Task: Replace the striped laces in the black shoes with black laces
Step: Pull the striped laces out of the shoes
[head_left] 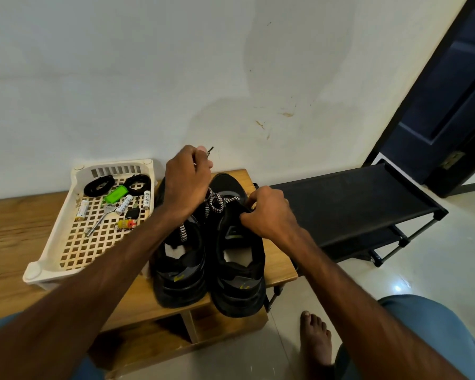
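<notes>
Two black shoes stand side by side on a wooden bench (279, 263), heels toward me: the left shoe (180, 270) and the right shoe (237, 270). A black-and-white striped lace (216, 202) is threaded loosely across them. My left hand (187, 182) is raised above the shoes and pinches one end of the striped lace, its tip sticking out past my fingers. My right hand (266, 212) grips the upper edge of the right shoe near its eyelets. Two coiled black laces (99, 185) (137, 183) lie in a cream plastic tray (52, 242).
The tray also holds batteries, a green tag, keys and a small toy. A black shoe rack (354, 207) stands to the right of the bench. A dark door (450, 91) is at the far right. My bare foot (314, 338) rests on the tiled floor.
</notes>
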{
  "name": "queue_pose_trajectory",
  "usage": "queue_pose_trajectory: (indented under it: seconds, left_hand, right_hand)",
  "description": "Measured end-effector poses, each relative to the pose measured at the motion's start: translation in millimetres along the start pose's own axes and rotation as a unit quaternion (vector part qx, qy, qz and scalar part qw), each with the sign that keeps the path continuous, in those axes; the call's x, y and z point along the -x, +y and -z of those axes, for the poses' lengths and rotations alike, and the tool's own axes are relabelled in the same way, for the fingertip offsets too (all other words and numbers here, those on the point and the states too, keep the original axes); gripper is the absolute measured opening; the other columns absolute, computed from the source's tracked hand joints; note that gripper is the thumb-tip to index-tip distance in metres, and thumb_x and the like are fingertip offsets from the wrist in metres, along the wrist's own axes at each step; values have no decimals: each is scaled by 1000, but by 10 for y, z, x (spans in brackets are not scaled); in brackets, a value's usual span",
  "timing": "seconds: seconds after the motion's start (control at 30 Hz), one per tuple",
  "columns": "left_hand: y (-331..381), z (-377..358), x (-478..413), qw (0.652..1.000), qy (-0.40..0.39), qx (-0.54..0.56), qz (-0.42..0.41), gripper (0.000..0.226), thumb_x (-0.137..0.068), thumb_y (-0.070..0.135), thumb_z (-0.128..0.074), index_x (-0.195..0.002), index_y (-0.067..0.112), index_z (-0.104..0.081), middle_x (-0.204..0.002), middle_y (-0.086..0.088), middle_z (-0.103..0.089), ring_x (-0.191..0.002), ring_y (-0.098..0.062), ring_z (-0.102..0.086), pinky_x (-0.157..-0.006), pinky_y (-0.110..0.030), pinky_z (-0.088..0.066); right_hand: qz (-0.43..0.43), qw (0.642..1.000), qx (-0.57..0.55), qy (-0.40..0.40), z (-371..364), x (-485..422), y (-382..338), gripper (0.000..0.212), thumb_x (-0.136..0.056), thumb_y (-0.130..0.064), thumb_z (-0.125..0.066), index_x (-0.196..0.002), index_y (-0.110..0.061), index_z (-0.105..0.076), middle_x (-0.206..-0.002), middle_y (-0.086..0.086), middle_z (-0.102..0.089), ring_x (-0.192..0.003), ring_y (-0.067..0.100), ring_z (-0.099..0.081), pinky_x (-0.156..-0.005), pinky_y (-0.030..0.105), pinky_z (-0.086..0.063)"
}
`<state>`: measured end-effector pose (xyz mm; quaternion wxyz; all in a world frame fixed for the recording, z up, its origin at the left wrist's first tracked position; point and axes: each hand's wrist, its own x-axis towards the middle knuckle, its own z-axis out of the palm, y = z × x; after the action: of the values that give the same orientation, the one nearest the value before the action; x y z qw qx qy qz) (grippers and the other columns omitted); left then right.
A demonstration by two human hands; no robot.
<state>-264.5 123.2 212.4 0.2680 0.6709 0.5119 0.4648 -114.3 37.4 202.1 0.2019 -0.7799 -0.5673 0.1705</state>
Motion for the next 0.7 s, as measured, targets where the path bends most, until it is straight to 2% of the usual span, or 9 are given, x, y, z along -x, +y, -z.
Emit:
queue_pose_trajectory:
  seconds: [0.1,0.17,0.2,0.3,0.37,0.43,0.53,0.6,0.7]
  left_hand:
    - [-83,41,-19,992,-23,-120,-33,22,-101,31,-58,-95,14,-70,-93,3,-73,-82,-14,-68,-74,-33,-54]
    - [-103,81,-2,970,-52,-227,-68,9,-92,21,-66,-98,16,-72,-97,1,-74,-92,-20,-68,-83,-40,-56]
    - [-93,88,10,961,-63,-256,-84,14,-90,16,-67,-103,15,-73,-101,-1,-74,-99,-23,-66,-88,-43,-55]
    - [19,88,66,958,-82,-250,-116,22,-87,14,-66,-108,15,-73,-106,-1,-73,-108,-24,-61,-90,-44,-53]
    - [90,71,112,957,-114,-236,-124,23,-84,13,-66,-105,20,-73,-102,4,-72,-102,-17,-61,-83,-34,-53]
    - [136,84,172,954,-185,-218,-91,27,-80,12,-66,-104,26,-70,-99,10,-71,-93,-10,-65,-80,-28,-54]
    - [123,107,257,936,-258,-232,-54,41,-76,17,-67,-117,24,-63,-104,7,-69,-96,-15,-66,-88,-37,-58]
    - [91,110,281,927,-273,-251,-50,43,-79,19,-68,-121,19,-61,-110,2,-67,-102,-19,-65,-92,-42,-56]
    - [45,105,263,932,-275,-233,-33,37,-82,19,-71,-119,16,-64,-109,3,-69,-104,-16,-65,-95,-38,-55]
  right_hand:
    - [13,1000,12,6,-17,36,-18,28,-83,-18,-75,-109,-8,-74,-89,7,-73,-77,22,-72,-72,40,-64]
    - [51,998,10,34,-30,68,-73,37,-83,-15,-75,-120,-13,-70,-100,7,-74,-87,25,-72,-75,36,-62]
    - [73,996,0,41,-34,72,-114,40,-84,-13,-74,-124,-15,-69,-106,6,-74,-91,26,-72,-78,35,-62]
    - [90,995,18,35,-51,14,-244,31,-86,-11,-71,-117,-14,-74,-106,7,-74,-92,26,-72,-79,39,-62]
    - [76,995,59,32,-79,-50,-298,23,-89,-11,-70,-112,-11,-74,-104,8,-72,-92,28,-71,-74,37,-59]
    - [61,993,87,50,-123,-99,-339,15,-94,-8,-64,-108,-7,-69,-106,12,-68,-95,31,-69,-72,37,-53]
    - [52,990,105,74,-167,-159,-369,8,-97,-10,-60,-100,-5,-66,-106,15,-67,-96,33,-68,-68,35,-46]
    - [56,992,87,71,-150,-190,-345,10,-91,-14,-69,-96,-5,-71,-99,13,-71,-90,31,-70,-67,35,-52]
    - [48,997,-1,58,-89,-228,-220,11,-84,-12,-75,-94,-14,-81,-94,6,-77,-84,22,-73,-74,35,-62]
